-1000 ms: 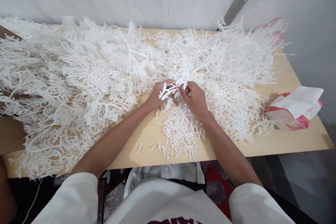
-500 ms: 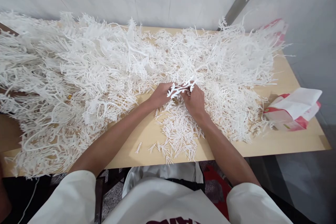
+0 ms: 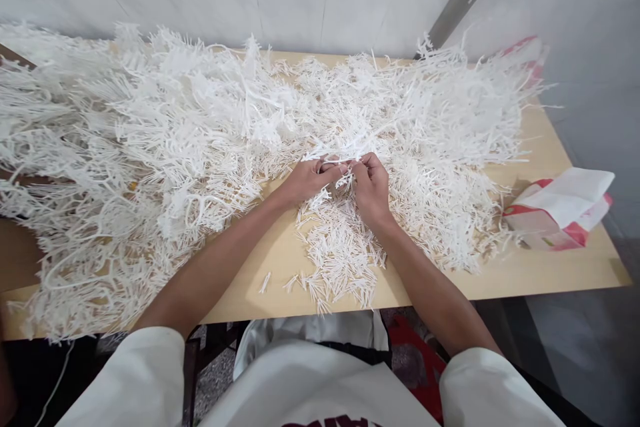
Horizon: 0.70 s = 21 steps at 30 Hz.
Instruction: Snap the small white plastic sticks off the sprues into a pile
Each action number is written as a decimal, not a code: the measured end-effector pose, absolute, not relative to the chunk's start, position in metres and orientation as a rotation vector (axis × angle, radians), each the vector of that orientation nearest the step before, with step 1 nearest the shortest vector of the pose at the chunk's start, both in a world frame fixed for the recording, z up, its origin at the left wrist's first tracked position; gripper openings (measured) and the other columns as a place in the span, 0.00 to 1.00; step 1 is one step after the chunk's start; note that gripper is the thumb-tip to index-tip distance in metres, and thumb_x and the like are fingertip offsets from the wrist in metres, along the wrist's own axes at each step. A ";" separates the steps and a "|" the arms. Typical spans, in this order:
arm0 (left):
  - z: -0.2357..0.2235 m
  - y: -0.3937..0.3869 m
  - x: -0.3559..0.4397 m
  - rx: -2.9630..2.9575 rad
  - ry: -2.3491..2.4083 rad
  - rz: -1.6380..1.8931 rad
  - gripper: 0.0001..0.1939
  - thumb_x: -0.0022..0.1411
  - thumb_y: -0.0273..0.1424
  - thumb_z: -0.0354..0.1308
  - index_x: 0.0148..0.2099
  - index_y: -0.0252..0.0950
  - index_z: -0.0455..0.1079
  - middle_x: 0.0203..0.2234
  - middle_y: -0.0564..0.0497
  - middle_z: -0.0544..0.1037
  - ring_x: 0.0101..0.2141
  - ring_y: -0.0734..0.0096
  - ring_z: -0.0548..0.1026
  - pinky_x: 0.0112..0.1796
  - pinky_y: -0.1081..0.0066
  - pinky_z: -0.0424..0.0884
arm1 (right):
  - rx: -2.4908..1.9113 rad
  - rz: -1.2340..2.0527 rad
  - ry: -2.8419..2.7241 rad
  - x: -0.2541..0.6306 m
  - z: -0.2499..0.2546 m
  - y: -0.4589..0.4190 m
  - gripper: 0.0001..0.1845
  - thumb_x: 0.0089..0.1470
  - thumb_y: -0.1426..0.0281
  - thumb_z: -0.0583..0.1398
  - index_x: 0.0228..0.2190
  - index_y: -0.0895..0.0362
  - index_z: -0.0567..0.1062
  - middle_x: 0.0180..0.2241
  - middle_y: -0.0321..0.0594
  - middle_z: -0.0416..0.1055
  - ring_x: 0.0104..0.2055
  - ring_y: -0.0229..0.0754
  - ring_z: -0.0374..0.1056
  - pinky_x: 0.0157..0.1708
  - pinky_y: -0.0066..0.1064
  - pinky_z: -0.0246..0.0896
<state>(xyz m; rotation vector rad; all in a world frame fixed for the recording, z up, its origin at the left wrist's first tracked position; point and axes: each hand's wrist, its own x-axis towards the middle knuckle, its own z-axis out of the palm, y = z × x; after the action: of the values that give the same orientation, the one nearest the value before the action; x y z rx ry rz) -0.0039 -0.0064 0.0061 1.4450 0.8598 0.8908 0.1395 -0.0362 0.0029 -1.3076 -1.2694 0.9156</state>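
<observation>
My left hand (image 3: 311,180) and my right hand (image 3: 371,188) meet near the middle of the table, fingers bent and pinched close together. Between them is a white branched plastic piece (image 3: 354,148) with thin twigs that stick out above and below the fingers. Its exact outline blends into the white pile behind, and the fingertips are partly hidden by it. Just below the hands lies a heap of short white plastic twigs (image 3: 343,250) on the wood.
A large tangle of white branched plastic (image 3: 190,113) covers the left of the table (image 3: 545,273); another pile (image 3: 445,120) spreads at the right. A red and white paper bag (image 3: 555,213) lies near the right end. A tiled wall (image 3: 300,0) stands behind, with a metal post (image 3: 465,0).
The branched piece has turned in my hands and now lies lower and flatter against the pile. My left thumb has come across toward my right fingers. The piles look the same.
</observation>
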 end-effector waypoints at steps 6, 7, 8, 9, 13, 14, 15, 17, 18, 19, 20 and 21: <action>0.009 -0.006 -0.002 1.307 0.768 0.910 0.22 0.52 0.48 0.64 0.27 0.34 0.64 0.17 0.59 0.59 0.20 0.82 0.62 0.22 0.76 0.61 | -1.286 0.982 -1.294 0.147 -0.007 -0.027 0.15 0.58 0.53 0.54 0.33 0.51 0.67 0.27 0.32 0.66 0.27 0.33 0.63 0.26 0.27 0.63; 0.007 -0.006 -0.002 1.310 0.797 0.918 0.21 0.52 0.47 0.63 0.26 0.34 0.63 0.17 0.59 0.58 0.20 0.83 0.60 0.22 0.76 0.60 | -1.286 0.990 -1.319 0.150 -0.006 -0.026 0.15 0.57 0.53 0.56 0.33 0.52 0.68 0.27 0.32 0.67 0.27 0.33 0.64 0.26 0.27 0.63; 0.005 -0.006 -0.002 1.318 0.834 0.920 0.21 0.53 0.47 0.63 0.26 0.35 0.62 0.17 0.59 0.58 0.20 0.83 0.59 0.23 0.76 0.59 | -1.291 0.984 -1.348 0.153 -0.004 -0.025 0.15 0.56 0.53 0.57 0.33 0.52 0.70 0.27 0.32 0.68 0.27 0.33 0.65 0.27 0.27 0.63; 0.003 -0.006 -0.002 1.326 0.879 0.926 0.21 0.53 0.46 0.63 0.26 0.35 0.62 0.17 0.59 0.57 0.20 0.83 0.58 0.23 0.76 0.59 | -1.301 0.960 -1.383 0.156 -0.002 -0.024 0.15 0.55 0.54 0.59 0.34 0.52 0.71 0.28 0.32 0.70 0.28 0.33 0.65 0.27 0.28 0.63; -0.002 -0.008 0.000 1.371 0.991 0.936 0.22 0.53 0.45 0.63 0.24 0.36 0.57 0.17 0.59 0.55 0.21 0.82 0.55 0.24 0.75 0.59 | -1.330 0.771 -1.642 0.165 0.009 -0.025 0.14 0.57 0.55 0.57 0.38 0.51 0.75 0.35 0.36 0.76 0.33 0.36 0.69 0.33 0.31 0.65; -0.001 -0.009 0.001 1.396 1.003 0.937 0.23 0.54 0.44 0.62 0.22 0.36 0.54 0.17 0.59 0.53 0.20 0.82 0.54 0.24 0.75 0.58 | -1.328 0.722 -1.716 0.167 0.010 -0.025 0.14 0.58 0.56 0.57 0.37 0.50 0.76 0.37 0.37 0.77 0.35 0.37 0.70 0.35 0.31 0.65; -0.001 -0.009 0.001 1.426 1.016 0.936 0.24 0.55 0.42 0.61 0.21 0.37 0.51 0.16 0.60 0.51 0.20 0.82 0.53 0.24 0.75 0.57 | -1.323 0.677 -1.783 0.169 0.012 -0.025 0.14 0.58 0.57 0.56 0.37 0.50 0.77 0.39 0.37 0.77 0.36 0.37 0.71 0.37 0.32 0.66; 0.000 -0.011 0.002 1.509 1.059 0.943 0.23 0.56 0.38 0.59 0.21 0.37 0.49 0.15 0.60 0.50 0.19 0.83 0.52 0.24 0.75 0.55 | -1.326 0.585 -1.869 0.171 0.012 -0.024 0.14 0.59 0.58 0.56 0.37 0.50 0.78 0.39 0.37 0.77 0.37 0.38 0.71 0.39 0.33 0.65; 0.000 -0.012 0.002 1.556 1.081 0.967 0.22 0.56 0.36 0.59 0.20 0.36 0.50 0.15 0.60 0.52 0.19 0.83 0.52 0.24 0.75 0.54 | -1.337 0.541 -1.898 0.172 0.011 -0.023 0.14 0.58 0.58 0.56 0.36 0.50 0.78 0.37 0.37 0.77 0.36 0.38 0.71 0.38 0.33 0.65; -0.001 -0.012 0.001 1.608 1.089 0.990 0.19 0.56 0.34 0.59 0.21 0.36 0.53 0.15 0.59 0.55 0.20 0.82 0.54 0.24 0.75 0.54 | -1.350 0.502 -1.920 0.173 0.010 -0.023 0.13 0.58 0.58 0.57 0.34 0.50 0.78 0.34 0.37 0.77 0.34 0.38 0.70 0.36 0.34 0.64; -0.002 -0.012 0.001 1.662 1.081 1.009 0.15 0.55 0.33 0.58 0.22 0.35 0.58 0.16 0.59 0.59 0.20 0.82 0.56 0.24 0.75 0.55 | -1.366 0.466 -1.933 0.173 0.009 -0.022 0.13 0.57 0.58 0.57 0.32 0.51 0.78 0.30 0.37 0.75 0.31 0.39 0.68 0.34 0.34 0.63; -0.003 -0.012 0.000 1.713 1.057 1.029 0.10 0.55 0.33 0.59 0.25 0.35 0.63 0.18 0.58 0.63 0.21 0.81 0.59 0.25 0.75 0.56 | -1.386 0.441 -1.933 0.174 0.008 -0.022 0.14 0.56 0.58 0.58 0.29 0.52 0.78 0.26 0.37 0.73 0.28 0.39 0.66 0.31 0.34 0.61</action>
<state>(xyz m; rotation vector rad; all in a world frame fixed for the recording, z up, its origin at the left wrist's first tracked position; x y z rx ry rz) 0.0005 -0.0115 -0.0027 1.7133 1.0570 1.0293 0.1737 -0.0220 0.0083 -1.3861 -1.9333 0.4405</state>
